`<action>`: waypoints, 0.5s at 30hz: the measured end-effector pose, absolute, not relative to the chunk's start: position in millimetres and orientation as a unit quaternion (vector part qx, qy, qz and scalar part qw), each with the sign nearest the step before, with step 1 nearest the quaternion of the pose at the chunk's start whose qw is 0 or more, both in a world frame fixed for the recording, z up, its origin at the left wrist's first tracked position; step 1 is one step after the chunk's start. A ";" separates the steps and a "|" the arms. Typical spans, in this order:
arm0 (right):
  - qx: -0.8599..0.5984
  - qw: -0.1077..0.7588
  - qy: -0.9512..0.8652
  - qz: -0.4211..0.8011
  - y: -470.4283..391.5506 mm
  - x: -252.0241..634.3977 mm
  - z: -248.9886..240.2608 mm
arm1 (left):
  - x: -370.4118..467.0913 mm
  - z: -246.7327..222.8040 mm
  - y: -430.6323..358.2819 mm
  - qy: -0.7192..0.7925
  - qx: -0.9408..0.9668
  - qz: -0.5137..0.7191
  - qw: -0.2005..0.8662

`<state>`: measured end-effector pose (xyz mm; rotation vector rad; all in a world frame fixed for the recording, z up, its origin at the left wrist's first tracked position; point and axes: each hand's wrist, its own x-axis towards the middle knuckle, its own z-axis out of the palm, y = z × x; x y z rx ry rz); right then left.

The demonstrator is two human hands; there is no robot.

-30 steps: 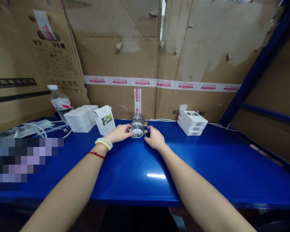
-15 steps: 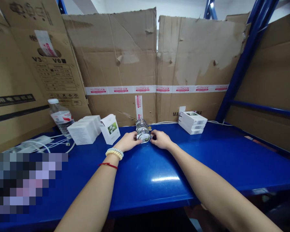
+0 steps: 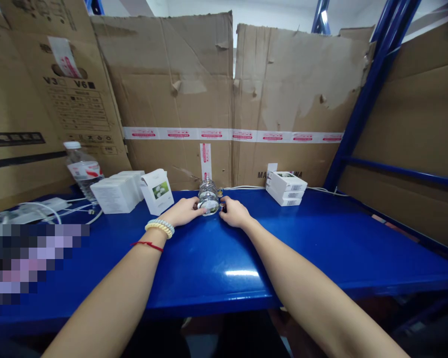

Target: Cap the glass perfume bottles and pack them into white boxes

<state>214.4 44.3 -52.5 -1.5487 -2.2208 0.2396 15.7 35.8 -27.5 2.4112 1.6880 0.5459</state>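
Note:
A row of shiny, clear-looking round pieces [image 3: 209,194] lies on the blue tabletop [image 3: 205,263], one behind another, pointing away from me. Their exact kind is too small to make out. My left hand [image 3: 184,211] is closed at the left side of the front piece, with its thumb at the lower edge. On the other side my right hand [image 3: 234,212] has its fingers pinched round a small dark, shiny part close to the row; the fingers hide most of it. A small gold-coloured bit [image 3: 220,192] shows just behind that hand.
An upright white box [image 3: 158,193] with a green picture stands left of my hands, beside a block of white boxes [image 3: 114,194]. Farther left are a water bottle [image 3: 84,171] and white cables [image 3: 48,211]. Stacked white boxes [image 3: 286,189] sit at right. Cardboard [image 3: 179,99] walls the back.
The whole view has shifted, so everything sits a little farther left and higher. Both hands stay at the row of shiny pieces; their grip looks much the same.

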 end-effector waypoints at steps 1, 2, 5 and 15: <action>-0.558 0.210 -0.798 0.089 44.8 215.0 -52.5 | 16.6 -28.2 34.9 0.567 0.800 0.184 0.071; -0.558 0.211 -0.798 0.091 45.6 215.4 -52.7 | 17.5 -28.9 34.1 0.570 0.798 0.184 0.067; -0.558 0.219 -0.795 0.093 47.6 216.1 -53.8 | 19.8 -30.1 32.6 0.574 0.796 0.181 0.060; -0.574 0.229 -0.783 0.079 50.5 217.3 -56.4 | 20.1 -28.5 33.5 0.562 0.809 0.165 0.047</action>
